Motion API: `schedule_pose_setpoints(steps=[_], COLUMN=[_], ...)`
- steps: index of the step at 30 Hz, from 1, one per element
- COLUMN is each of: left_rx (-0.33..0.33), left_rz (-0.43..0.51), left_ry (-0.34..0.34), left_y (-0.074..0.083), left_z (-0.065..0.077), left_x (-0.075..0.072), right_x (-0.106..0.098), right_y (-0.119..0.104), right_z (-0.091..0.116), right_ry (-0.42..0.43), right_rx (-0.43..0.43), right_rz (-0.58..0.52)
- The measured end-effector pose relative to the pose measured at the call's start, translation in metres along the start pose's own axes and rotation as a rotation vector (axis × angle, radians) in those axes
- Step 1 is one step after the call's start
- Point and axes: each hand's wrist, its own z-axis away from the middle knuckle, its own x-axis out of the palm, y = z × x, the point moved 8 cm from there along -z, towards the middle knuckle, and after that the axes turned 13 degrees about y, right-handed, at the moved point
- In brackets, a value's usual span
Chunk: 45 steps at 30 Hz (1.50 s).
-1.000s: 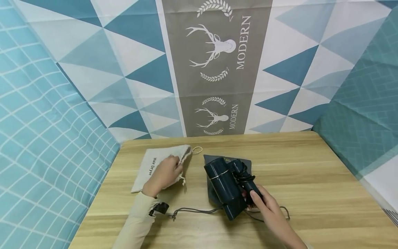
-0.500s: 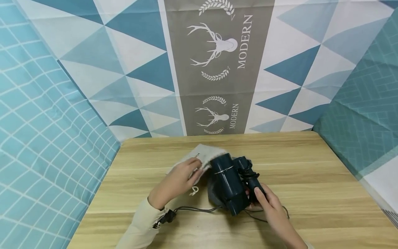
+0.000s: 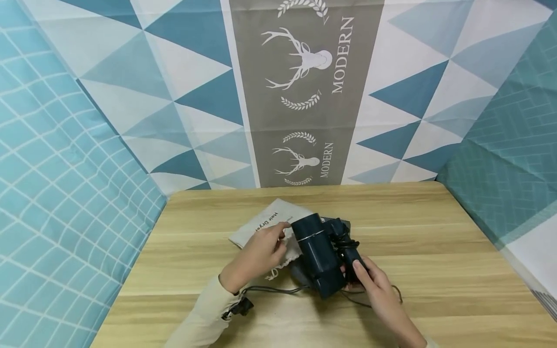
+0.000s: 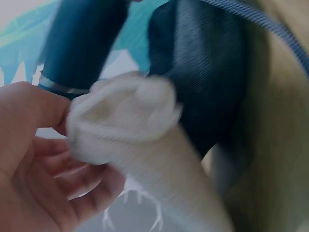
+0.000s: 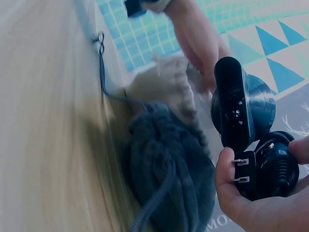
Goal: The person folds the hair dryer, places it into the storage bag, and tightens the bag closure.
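Note:
My right hand (image 3: 377,289) grips the handle of a dark blue hair dryer (image 3: 321,261), its cord wound round the handle. In the right wrist view the two-pin plug (image 5: 245,174) lies by the thumb or a finger. Left of the dryer is a pale drawstring bag (image 3: 280,209) printed "Hair Dryer". My left hand (image 3: 258,251) pinches this bag near its mouth (image 4: 120,113), which gapes in the left wrist view. Beneath the dryer lies a dark grey-blue drawstring bag (image 5: 169,169), partly hidden in the head view.
The dark bag's cords (image 3: 276,290) trail left and right across the wooden table (image 3: 413,232). A patterned cloth backdrop (image 3: 304,96) rises behind the table, with blue tiled cloth (image 3: 56,193) at the left. A black strap device sits on my left wrist (image 3: 237,307).
My left hand has drawn the pale bag right and turned it, so it now lies against the dryer and over part of the dark bag. The right hand has barely moved with the dryer.

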Motion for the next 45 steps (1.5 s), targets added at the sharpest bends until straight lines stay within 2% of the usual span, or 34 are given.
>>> schedule_pose_setpoints(steps=[4, 8, 10, 15, 19, 27, 29, 31, 36, 39, 42, 45], left_rx=[-0.040, -0.079, -0.087, -0.060, -0.034, 0.014, 0.003, -0.023, -0.135, -0.161, -0.149, -0.115], left_rz=[0.000, 0.095, 0.153, 0.200, 0.216, 0.253, 0.252, 0.231, 0.109, 0.042, 0.005, -0.013], left_ry=[0.110, 0.262, 0.318, 0.403, 0.425, 0.387, 0.358, 0.305, 0.089, -0.001, -0.018, 0.009], left_y=[-0.002, -0.004, -0.005, -0.002, 0.002, 0.014, 0.015, 0.015, 0.008, 0.005, 0.004, 0.007], left_z=[-0.002, -0.004, -0.003, -0.004, -0.006, -0.007, -0.008, -0.009, -0.007, -0.004, -0.002, 0.000], left_x=[-0.002, -0.016, -0.024, -0.037, -0.043, -0.046, -0.044, -0.039, -0.015, -0.002, 0.003, 0.001], right_x=[0.006, 0.007, 0.008, 0.009, 0.009, 0.005, 0.004, 0.003, 0.006, 0.009, 0.011, 0.015], right_y=[-0.001, -0.004, -0.002, 0.004, 0.004, 0.001, 0.000, 0.000, -0.001, 0.000, 0.000, -0.001], right_z=[0.003, 0.005, 0.006, 0.009, 0.010, 0.007, 0.007, 0.007, 0.007, 0.008, 0.009, 0.011], right_ry=[-0.014, 0.016, 0.030, 0.041, 0.051, 0.086, 0.091, 0.094, 0.076, 0.068, 0.087, 0.126], right_rx=[-0.013, -0.072, -0.067, -0.041, -0.057, -0.113, -0.136, -0.147, -0.162, -0.166, -0.194, -0.257], right_rz=[-0.015, 0.023, 0.046, 0.114, 0.145, 0.266, 0.282, 0.290, 0.274, 0.263, 0.291, 0.400])
